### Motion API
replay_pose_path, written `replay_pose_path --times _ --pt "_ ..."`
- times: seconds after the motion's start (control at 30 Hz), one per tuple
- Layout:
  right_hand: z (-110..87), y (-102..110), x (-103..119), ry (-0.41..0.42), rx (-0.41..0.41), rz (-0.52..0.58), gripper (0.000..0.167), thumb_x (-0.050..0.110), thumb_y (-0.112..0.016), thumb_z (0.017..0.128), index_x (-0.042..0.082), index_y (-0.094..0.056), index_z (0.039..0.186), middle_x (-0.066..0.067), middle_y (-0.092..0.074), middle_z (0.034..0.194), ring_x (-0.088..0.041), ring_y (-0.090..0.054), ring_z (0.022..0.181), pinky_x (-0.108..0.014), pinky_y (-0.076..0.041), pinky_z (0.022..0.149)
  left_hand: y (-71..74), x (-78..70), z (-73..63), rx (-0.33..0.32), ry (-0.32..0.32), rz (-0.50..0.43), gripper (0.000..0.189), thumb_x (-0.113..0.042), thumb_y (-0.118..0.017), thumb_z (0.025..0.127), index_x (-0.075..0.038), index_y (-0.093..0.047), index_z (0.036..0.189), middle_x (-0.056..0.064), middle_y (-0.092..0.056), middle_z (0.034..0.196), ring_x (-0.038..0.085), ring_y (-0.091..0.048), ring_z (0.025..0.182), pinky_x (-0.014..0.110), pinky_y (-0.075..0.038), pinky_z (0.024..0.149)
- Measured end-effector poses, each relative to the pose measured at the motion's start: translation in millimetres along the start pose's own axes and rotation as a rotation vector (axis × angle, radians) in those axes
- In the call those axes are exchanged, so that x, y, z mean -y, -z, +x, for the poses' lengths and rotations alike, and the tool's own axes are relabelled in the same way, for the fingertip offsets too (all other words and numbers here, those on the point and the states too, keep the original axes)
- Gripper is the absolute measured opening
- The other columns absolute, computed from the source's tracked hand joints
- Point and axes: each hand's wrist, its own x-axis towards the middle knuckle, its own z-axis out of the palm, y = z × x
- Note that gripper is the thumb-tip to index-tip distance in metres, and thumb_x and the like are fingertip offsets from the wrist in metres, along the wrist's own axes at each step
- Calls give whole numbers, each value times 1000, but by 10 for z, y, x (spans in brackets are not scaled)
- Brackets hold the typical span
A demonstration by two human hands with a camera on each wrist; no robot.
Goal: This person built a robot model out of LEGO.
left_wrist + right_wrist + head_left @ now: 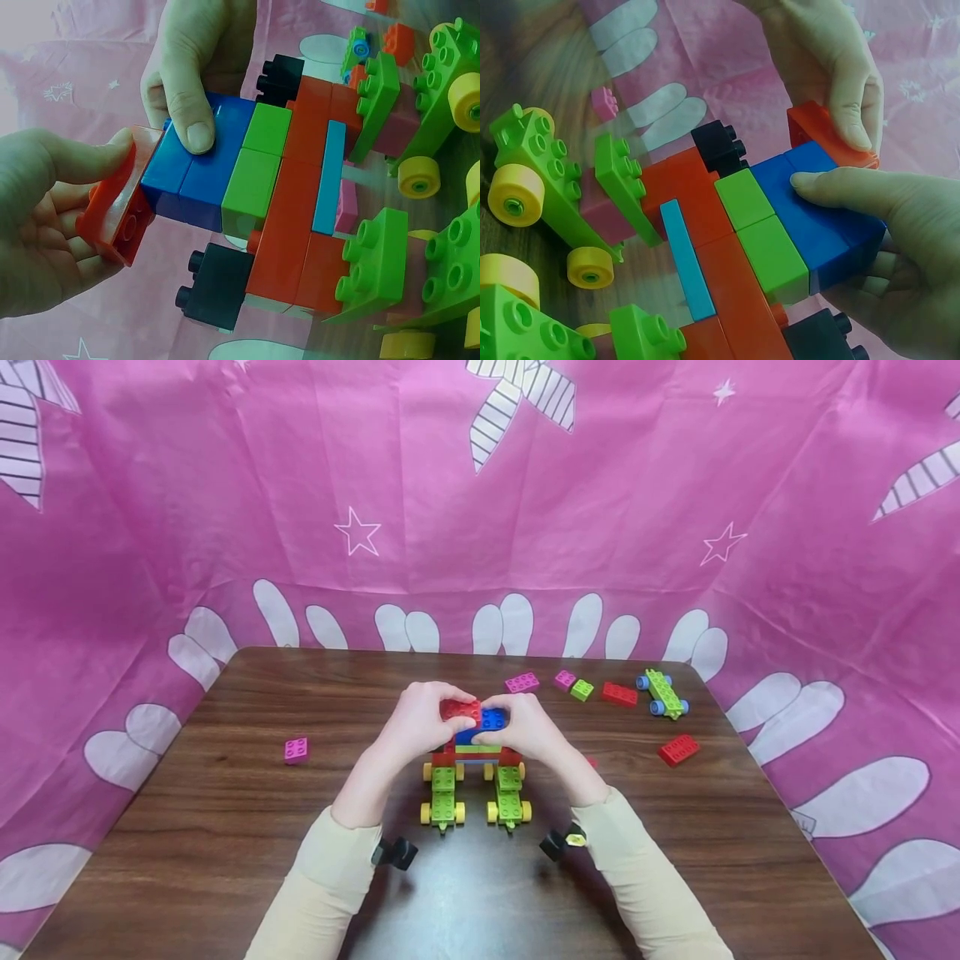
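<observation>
My left hand [420, 714] grips a red brick [124, 199] with a curved side, thumb along one edge and fingers beneath. The red brick is tilted against the end of the blue bricks [199, 161]; whether any studs are pressed in, I cannot tell. My right hand [528, 727] pinches the blue bricks, its thumb flat on their face. Below the blue sit lime green bricks [772, 259], then red bricks [727, 277] with black bricks [217, 285] at both sides and a light blue piece [688, 259]. The figure stands on two lime wheeled bases [443, 806] with yellow wheels.
A pink brick [296, 751] lies at the left. Along the back right are a pink brick [522, 682], a lime brick [582, 690], a red brick [619, 694] and a lime wheeled base [663, 693] with blue wheels. Another red brick [678, 749] lies nearer.
</observation>
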Motion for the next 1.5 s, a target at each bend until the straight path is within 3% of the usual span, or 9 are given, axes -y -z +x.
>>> replay_pose_path --times 0.37,0.7,1.1,1.33,1.5 --pt "17 -26 0 1 2 -13 45 23 -84 77 0 -70 113 -14 -73 104 -23 -67 88 -34 -60 80 15 41 -35 -14 -5 -15 33 -22 -78 84 -10 -73 114 8 -71 112 24 -62 99 39 -57 83" --pt "-7 19 7 20 17 -6 42 22 -82 79 2 -69 113 -12 -72 105 -22 -66 90 -36 -59 83 29 83 11 27 -60 -41 35 -24 -77 85 -10 -72 116 9 -71 115 25 -63 102 38 -57 84" --pt "-121 4 -55 82 11 35 51 23 -79 83 3 -60 126 -12 -68 116 -25 -66 102 -39 -58 87 -2 184 10 36 -81 -83 38 -27 -78 84 -11 -71 118 8 -71 113 22 -63 99 36 -57 83" --pt "-279 186 -196 209 -90 35 60 17 -80 80 6 -56 134 -11 -60 135 -28 -54 127 -53 -46 103 -22 220 -5 20 -115 -58 39 -28 -78 84 -13 -70 120 7 -70 116 23 -63 104 40 -56 88" --pt "-371 349 -365 279 -253 65 55 5 -79 79 1 -58 130 -15 -62 130 -25 -55 125 -52 -44 105 -48 231 -14 13 -108 -58 40 -28 -77 85 -13 -69 121 6 -69 117 22 -62 103 38 -57 86"
